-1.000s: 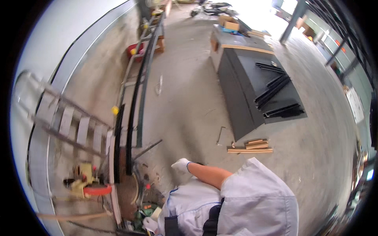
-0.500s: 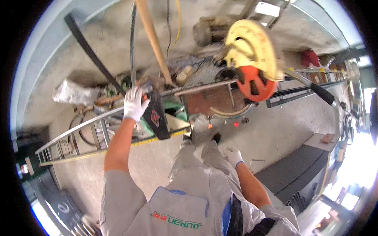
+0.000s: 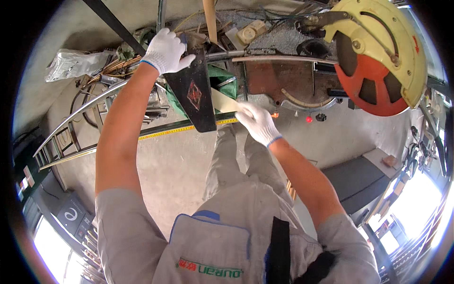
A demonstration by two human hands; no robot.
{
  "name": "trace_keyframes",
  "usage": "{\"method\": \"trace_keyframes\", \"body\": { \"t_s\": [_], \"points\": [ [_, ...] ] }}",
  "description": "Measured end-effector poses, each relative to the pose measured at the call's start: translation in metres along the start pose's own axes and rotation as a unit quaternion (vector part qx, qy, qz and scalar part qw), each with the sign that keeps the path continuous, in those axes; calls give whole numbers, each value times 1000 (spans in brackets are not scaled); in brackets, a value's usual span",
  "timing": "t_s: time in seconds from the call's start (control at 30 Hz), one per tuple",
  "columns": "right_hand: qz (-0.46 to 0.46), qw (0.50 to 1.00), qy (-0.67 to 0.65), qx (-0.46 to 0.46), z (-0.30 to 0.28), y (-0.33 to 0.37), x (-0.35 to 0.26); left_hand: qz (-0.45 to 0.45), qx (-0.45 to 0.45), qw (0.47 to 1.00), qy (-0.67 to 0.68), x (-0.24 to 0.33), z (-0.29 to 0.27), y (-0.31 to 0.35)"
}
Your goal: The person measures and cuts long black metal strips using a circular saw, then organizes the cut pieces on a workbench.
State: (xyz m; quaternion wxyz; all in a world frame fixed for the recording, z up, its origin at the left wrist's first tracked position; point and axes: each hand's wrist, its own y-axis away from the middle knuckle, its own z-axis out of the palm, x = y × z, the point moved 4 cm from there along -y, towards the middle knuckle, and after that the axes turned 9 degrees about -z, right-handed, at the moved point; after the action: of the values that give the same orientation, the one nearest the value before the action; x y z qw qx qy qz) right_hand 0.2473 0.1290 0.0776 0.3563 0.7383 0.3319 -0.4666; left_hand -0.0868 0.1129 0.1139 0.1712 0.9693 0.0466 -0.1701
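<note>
My left hand [image 3: 165, 51], in a white knit glove, rests at the upper end of a black tapered panel [image 3: 195, 102] with a red diamond emblem. Its fingers are spread, and the thumb stands apart over the panel. My right hand [image 3: 257, 124], gloved too, has its fingers bent together at the end of a pale flat strip [image 3: 224, 101]. What lies between those fingertips is hidden. Right of the hands stands a cut-off saw with a yellow guard [image 3: 410, 52] and an orange-red lower cover [image 3: 366, 90]. A yellow measuring tape [image 3: 166, 134] runs along the bench's front edge.
A metal ladder-like frame [image 3: 70, 118] extends left. Behind are a wooden handle [image 3: 210, 21], a dark bar [image 3: 116, 28], a silvery bag [image 3: 78, 65] and scrap. A curved metal arc [image 3: 307, 102] sits on the reddish-brown bed [image 3: 269, 78]. A dark bench [image 3: 357, 182] stands lower right.
My right hand has risen from beside my leg to the pale strip. My left hand stays at the panel's upper end, its fingers more spread. The view has shifted, with the saw farther right.
</note>
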Motion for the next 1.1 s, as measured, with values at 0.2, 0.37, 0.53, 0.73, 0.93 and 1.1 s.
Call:
{"method": "trace_keyframes", "body": {
  "t_s": [0.2, 0.37, 0.53, 0.73, 0.93, 1.1],
  "points": [
    [16, 987, 17, -157, 69, -43, 57, -32, 83, 996, 19, 2, 8, -5],
    [82, 978, -6, -191, 64, -55, 19, -418, 48, 885, 198, 19, 25, 35],
    [120, 970, -60, -204, 63, -49, 11, -421, 11, 869, 261, 34, 17, 46],
    [129, 963, -72, -225, 54, -51, 8, -414, -19, 869, 269, 39, 11, 39],
    [120, 963, -46, -235, 62, -51, 8, -427, -44, 855, 290, 32, 21, 44],
    [119, 965, -69, -222, 65, -47, 18, -419, -28, 866, 273, 34, 18, 41]
  ]
}}
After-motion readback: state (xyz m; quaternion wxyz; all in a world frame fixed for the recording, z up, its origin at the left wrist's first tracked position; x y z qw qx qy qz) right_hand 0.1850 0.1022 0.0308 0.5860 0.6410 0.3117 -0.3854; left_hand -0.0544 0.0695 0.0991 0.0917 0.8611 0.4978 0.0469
